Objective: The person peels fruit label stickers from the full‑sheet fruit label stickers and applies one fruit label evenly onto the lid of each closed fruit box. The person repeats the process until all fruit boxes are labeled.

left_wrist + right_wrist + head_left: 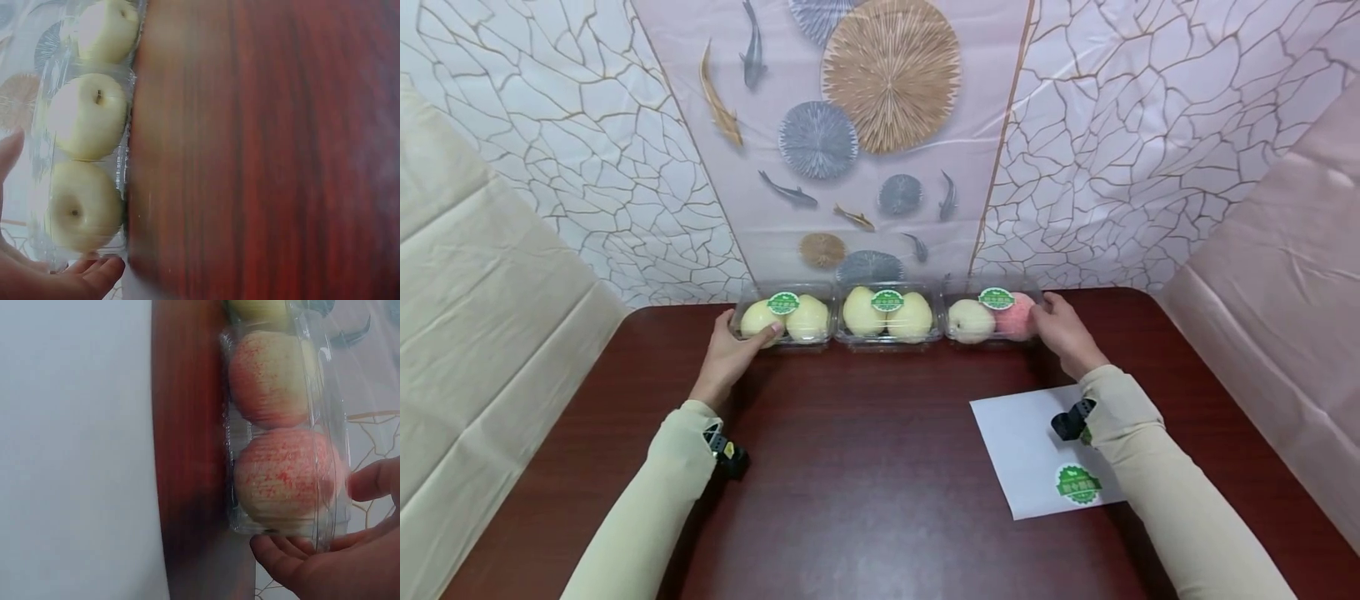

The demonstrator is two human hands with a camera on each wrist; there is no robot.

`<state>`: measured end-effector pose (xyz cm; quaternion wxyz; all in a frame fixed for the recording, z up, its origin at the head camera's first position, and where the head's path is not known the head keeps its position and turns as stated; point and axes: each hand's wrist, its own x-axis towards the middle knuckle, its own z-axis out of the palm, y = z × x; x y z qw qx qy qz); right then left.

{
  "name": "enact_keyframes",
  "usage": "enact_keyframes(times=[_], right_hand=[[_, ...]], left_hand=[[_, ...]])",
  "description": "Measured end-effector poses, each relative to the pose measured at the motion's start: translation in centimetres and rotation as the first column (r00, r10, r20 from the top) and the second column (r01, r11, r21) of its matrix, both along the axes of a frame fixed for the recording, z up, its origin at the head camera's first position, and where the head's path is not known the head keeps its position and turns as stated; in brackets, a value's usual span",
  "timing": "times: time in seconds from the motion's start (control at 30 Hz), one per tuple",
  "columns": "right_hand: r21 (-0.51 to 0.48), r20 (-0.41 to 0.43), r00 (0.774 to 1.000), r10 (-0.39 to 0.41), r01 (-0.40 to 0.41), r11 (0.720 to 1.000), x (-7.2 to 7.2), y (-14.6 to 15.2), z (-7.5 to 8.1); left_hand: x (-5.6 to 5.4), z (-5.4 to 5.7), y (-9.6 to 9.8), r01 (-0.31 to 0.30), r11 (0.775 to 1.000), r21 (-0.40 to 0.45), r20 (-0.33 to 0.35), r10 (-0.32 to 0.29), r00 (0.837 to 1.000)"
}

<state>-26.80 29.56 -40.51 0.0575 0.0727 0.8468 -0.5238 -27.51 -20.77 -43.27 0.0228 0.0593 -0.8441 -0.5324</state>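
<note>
Three clear plastic clamshell boxes stand side by side along the table's back edge. The left box (784, 340) and the middle box (887, 335) each hold two pale yellow fruits (87, 117), their stem pits showing in the left wrist view. In the right box (996, 332) are two peaches (284, 475), one redder than the other. My left hand (730, 354) grips the left box's outer end, thumb over its front in the head view. At the opposite end, my right hand (1067, 333) holds the right box between thumb and fingers.
Each box carries a green round label (887, 300) on its lid. A white sheet (1022, 450) with one green sticker (1078, 484) lies on the dark red table (850, 467), partly under my right forearm. Patterned cloth (865, 225) rises directly behind the boxes.
</note>
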Motion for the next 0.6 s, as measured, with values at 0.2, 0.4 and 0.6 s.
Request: enact_keyframes(times=[0.2,0.4,0.6], right_hand=[[0.025,0.003,1.0,0.02,-0.02,0.999,0.33,0.1,-0.09],[0.052,0.006,0.999,0.044,-0.044,0.998,0.66,0.47,0.12],[0.034,0.004,0.999,0.047,-0.047,0.998,0.66,0.51,-0.09]], left_hand=[[-0.1,0.11,-0.18,0.011,0.999,0.051,0.03,-0.013,0.999],[-0.22,-0.09,-0.64,0.037,0.999,0.029,0.052,-0.038,0.998],[-0.26,-0.5,-0.82,0.028,0.999,0.016,0.048,-0.029,0.998]])
